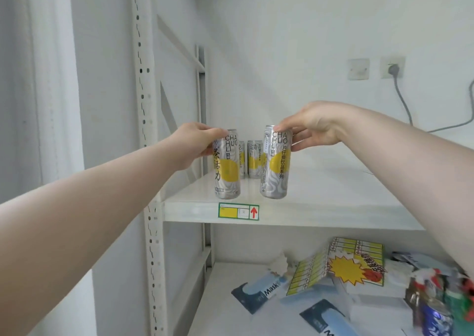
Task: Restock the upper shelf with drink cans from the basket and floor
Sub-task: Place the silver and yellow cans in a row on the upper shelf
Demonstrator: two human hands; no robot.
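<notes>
Your left forearm (77,220) is filling the bottom corner closest to the lens, running up to your left hand (195,143), whose fingers (218,132) are wrapping the top of the left can (228,171). Your right hand (313,130) is doing the same thing on the other side, fingers (297,147) pinching round the upper part of the right can (277,171). So both are grasping a can, nothing released.

Both cans are sitting right at the front of the upper shelf (333,207), directly below your fingers. The left one is looking upright. The right one is leaning a touch, and I can't tell if its base is fully down or hovering just off the board. Two more cans (254,160) are standing further back, behind the gap between your two sets of fingers. The shelf label (238,211) is hanging on the lip just under that gap.

My read: you're mid-placement, setting this pair down in front of the back row. Next you'll probably want to straighten the right can and seat both flat before letting go, then head back for more. Basket and floor aren't showing here.
</notes>
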